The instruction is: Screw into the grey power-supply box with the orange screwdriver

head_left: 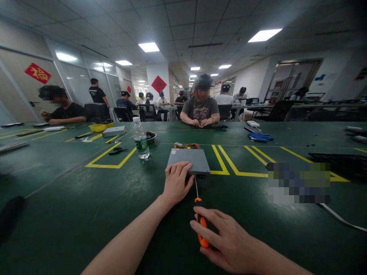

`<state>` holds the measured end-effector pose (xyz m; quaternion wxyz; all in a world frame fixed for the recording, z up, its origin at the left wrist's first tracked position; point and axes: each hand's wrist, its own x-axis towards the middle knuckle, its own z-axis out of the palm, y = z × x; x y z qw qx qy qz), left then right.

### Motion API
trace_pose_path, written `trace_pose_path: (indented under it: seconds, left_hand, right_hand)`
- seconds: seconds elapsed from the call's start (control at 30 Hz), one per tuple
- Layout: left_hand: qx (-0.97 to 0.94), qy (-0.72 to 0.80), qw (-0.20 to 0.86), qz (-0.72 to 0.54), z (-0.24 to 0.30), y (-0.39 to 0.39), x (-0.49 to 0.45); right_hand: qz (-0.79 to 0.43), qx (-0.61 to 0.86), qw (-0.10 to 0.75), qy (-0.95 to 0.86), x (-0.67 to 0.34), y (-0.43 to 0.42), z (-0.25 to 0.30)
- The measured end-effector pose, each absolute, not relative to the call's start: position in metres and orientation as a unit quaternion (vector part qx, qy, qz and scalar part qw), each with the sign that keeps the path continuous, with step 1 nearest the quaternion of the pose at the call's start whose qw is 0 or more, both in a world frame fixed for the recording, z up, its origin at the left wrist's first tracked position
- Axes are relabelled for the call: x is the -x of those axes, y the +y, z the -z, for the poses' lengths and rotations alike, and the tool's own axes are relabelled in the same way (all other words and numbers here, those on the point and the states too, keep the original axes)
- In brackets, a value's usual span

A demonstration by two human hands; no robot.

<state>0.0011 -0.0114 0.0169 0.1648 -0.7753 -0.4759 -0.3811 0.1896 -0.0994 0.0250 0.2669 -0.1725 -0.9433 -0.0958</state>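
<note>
At twelve o'clock on the green table [86,198], the grey metal box [189,160] is braced by the left hand [176,183], spread flat on its near corner, while the right hand [226,240] curls around the orange screwdriver [200,225], tip at the box's near face.

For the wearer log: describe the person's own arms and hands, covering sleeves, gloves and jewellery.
The left hand and right hand are bare, with no gloves and no rings showing. The left forearm and right forearm are uncovered down to the frame edge. No sleeve, watch, bracelet or marking is visible.
</note>
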Motion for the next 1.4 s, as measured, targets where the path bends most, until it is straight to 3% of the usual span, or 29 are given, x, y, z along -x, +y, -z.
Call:
trace_pose_path:
  seconds: [0.27,0.47,0.67,0.9,1.17,1.4]
  left_hand:
    - [0.775,-0.476,0.166,0.382,-0.0169,-0.0111,-0.0014]
    - [0.775,-0.478,0.169,0.378,-0.0171,-0.0108,-0.0014]
    - [0.776,-0.476,0.169,0.378,-0.0173,-0.0109,-0.0012]
    - [0.779,-0.475,0.157,0.378,-0.0163,-0.0102,-0.0007]
    - [0.778,-0.476,0.16,0.376,-0.0167,-0.0105,-0.0014]
    - [0.781,-0.476,0.153,0.375,-0.0168,-0.0104,-0.0004]
  right_hand:
    - [0.09,0.159,0.323,-0.929,-0.1904,-0.0962,-0.019]
    - [0.087,0.162,0.283,-0.941,-0.1909,-0.0992,-0.0283]
    - [0.088,0.151,0.32,-0.931,-0.1922,-0.0975,-0.0224]
    - [0.083,0.165,0.282,-0.941,-0.1949,-0.098,-0.0267]
    - [0.093,0.161,0.36,-0.914,-0.1922,-0.0977,-0.0248]
    - [0.106,0.165,0.324,-0.926,-0.1968,-0.0972,-0.0259]
